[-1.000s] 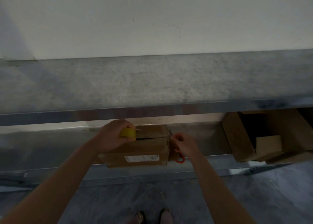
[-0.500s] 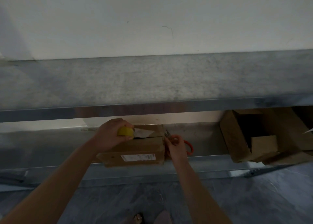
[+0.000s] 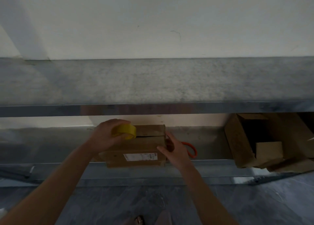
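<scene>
The left hand (image 3: pixel 103 138) is reaching in from the lower left and gripping a yellow roll of adhesive tape (image 3: pixel 125 130), with the fingers curling over the roll's top and the thumb pressing beneath it. The roll is sitting against the left part of the top of a closed brown cardboard box (image 3: pixel 141 148), right by the dark seam between the two top flaps. That box is lying on the lower grey metal shelf (image 3: pixel 209 139), its front face carrying a white printed label (image 3: pixel 141 156) and hanging slightly over the shelf's front edge.

The right hand (image 3: pixel 177 150) is resting against the box's right end, its fingers lying fairly straight and slightly apart, and the thumb is touching the box's upper right corner. Just behind this hand, orange-handled scissors (image 3: pixel 192 150) are showing one loop on the shelf; whether the palm is touching them cannot be told. Farther right, well apart, an open brown cardboard carton (image 3: pixel 237 139) is lying tipped on the same shelf.
</scene>
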The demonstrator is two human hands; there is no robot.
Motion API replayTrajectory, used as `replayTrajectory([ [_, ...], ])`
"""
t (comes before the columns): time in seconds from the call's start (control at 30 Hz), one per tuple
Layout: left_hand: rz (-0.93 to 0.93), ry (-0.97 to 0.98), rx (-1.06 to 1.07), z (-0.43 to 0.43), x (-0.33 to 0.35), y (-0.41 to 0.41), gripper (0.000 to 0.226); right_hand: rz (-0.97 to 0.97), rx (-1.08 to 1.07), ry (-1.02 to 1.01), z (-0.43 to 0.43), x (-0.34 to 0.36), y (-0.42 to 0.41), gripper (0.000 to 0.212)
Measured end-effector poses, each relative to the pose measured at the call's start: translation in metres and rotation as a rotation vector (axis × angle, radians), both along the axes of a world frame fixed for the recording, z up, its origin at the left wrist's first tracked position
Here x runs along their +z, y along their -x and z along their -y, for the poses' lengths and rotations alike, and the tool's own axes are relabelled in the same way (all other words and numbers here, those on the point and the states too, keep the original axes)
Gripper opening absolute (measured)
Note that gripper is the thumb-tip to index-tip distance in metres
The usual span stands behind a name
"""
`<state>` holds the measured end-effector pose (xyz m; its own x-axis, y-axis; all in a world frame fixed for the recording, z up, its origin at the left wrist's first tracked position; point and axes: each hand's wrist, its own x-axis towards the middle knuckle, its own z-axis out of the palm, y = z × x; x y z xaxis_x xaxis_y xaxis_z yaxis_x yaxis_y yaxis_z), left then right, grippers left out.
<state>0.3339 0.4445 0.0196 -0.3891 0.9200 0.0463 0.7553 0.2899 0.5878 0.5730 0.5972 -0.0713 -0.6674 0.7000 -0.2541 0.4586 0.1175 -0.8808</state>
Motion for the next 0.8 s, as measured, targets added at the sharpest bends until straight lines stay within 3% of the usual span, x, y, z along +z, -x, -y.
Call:
replayTrajectory([
  [0.13, 0.259, -0.063, 0.136, 0.008, -0.009, 0.002, 0.043, 0.015, 0.070, -0.005, -0.009, 0.004, 0.001, 0.084],
  [0.27, 0.410, -0.067, 0.101, 0.006, -0.009, -0.002, 0.041, 0.089, 0.135, -0.100, -0.010, 0.003, 0.005, 0.084],
  [0.43, 0.157, -0.025, 0.180, 0.008, -0.006, 0.002, 0.034, 0.083, 0.148, -0.109, -0.008, -0.004, 0.007, 0.077],
  [0.63, -0.363, 0.071, 0.051, 0.014, 0.003, 0.025, 0.039, 0.073, 0.146, -0.031, -0.009, -0.011, 0.009, 0.073],
  [0.7, -0.324, 0.113, 0.048, 0.017, 0.005, 0.029, 0.042, 0.038, 0.140, 0.001, -0.008, -0.012, 0.009, 0.072],
  [0.8, -0.111, 0.079, 0.080, 0.024, 0.010, 0.036, 0.041, -0.016, 0.110, 0.063, -0.007, -0.013, 0.009, 0.071],
])
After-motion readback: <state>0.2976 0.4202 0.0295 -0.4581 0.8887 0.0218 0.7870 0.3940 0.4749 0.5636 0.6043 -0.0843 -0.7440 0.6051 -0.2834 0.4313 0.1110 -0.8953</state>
